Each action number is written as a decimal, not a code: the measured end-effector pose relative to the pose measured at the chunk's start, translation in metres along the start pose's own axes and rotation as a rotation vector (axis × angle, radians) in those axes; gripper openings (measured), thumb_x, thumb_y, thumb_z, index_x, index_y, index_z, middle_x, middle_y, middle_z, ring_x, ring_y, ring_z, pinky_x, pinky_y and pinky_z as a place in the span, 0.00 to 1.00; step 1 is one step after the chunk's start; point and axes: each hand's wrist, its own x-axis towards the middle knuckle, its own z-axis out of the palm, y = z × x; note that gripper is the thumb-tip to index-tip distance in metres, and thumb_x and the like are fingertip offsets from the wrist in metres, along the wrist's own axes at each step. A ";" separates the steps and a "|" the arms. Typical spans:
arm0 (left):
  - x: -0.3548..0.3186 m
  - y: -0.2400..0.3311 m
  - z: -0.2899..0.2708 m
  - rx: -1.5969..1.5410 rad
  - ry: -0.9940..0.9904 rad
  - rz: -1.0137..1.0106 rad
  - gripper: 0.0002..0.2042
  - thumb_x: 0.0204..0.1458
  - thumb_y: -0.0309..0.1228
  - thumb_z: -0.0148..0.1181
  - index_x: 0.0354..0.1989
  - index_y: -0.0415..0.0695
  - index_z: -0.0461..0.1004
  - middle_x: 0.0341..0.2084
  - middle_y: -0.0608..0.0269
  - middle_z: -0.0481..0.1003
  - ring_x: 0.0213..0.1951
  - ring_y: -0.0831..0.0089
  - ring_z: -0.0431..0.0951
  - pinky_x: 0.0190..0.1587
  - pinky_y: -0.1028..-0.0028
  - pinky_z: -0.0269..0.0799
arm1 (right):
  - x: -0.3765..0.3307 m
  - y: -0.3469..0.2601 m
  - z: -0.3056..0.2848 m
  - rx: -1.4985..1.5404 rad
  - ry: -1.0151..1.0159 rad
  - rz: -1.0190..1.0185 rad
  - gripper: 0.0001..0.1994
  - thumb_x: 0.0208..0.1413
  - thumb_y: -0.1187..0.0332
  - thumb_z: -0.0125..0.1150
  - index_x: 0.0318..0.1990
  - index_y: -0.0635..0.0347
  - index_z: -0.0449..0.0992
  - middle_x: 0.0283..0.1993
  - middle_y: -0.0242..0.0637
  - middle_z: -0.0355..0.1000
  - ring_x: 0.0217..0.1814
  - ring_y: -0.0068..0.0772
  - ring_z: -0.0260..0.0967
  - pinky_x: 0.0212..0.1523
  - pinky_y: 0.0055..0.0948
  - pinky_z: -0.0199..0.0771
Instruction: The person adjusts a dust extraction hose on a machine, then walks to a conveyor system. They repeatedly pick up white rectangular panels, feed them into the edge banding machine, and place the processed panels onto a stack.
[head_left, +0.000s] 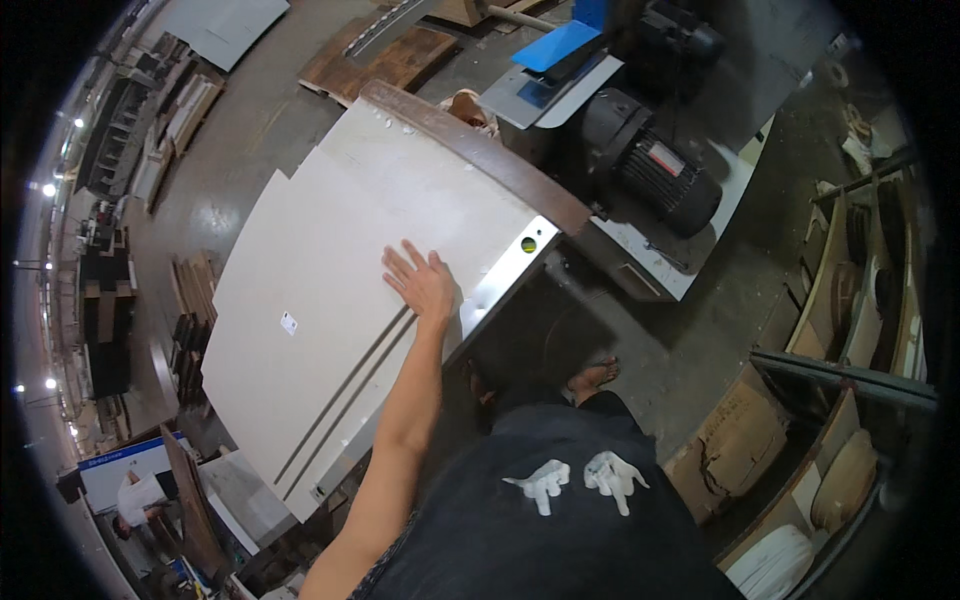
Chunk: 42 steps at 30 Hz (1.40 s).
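Right under the left hand, which lies palm-down with fingers spread and gripping nothing, is the big pale tabletop, and the wrist hides where its two dark grooves end. The right hand's out of frame, so can't tell what it's up to. Past the left hand's right side there's a shiny metal strip, then a black motor fading into shadow, while way off lower left a person is tiny and blurry.
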 end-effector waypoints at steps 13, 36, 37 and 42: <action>-0.008 0.035 0.013 0.868 -0.626 0.502 0.26 0.65 0.42 0.49 0.67 0.40 0.69 0.74 0.37 0.53 0.72 0.36 0.57 0.76 0.48 0.45 | 0.105 -0.091 -0.255 0.942 0.208 -0.137 0.09 0.70 0.68 0.55 0.36 0.58 0.68 0.23 0.29 0.62 0.19 0.25 0.57 0.19 0.33 0.57; -0.137 0.667 0.243 0.225 -0.504 -0.255 0.17 0.56 0.45 0.57 0.46 0.47 0.76 0.53 0.44 0.72 0.48 0.46 0.76 0.51 0.47 0.74 | 0.420 -0.422 -0.654 0.501 0.123 -0.334 0.15 0.68 0.63 0.58 0.57 0.58 0.77 0.43 0.34 0.77 0.39 0.29 0.73 0.38 0.32 0.76; -0.144 0.717 0.262 0.082 -0.704 -0.175 0.17 0.57 0.45 0.57 0.47 0.46 0.76 0.53 0.44 0.72 0.49 0.46 0.76 0.51 0.48 0.74 | 0.446 -0.458 -0.684 0.487 0.156 -0.444 0.15 0.68 0.63 0.57 0.57 0.58 0.77 0.42 0.34 0.76 0.37 0.29 0.72 0.38 0.32 0.75; -0.149 0.918 0.341 -0.228 -1.151 0.141 0.19 0.62 0.43 0.57 0.53 0.41 0.76 0.56 0.43 0.75 0.54 0.48 0.78 0.55 0.54 0.73 | 0.530 -0.689 -0.888 0.389 0.160 -0.504 0.25 0.69 0.53 0.59 0.62 0.63 0.71 0.43 0.39 0.78 0.42 0.32 0.76 0.49 0.35 0.76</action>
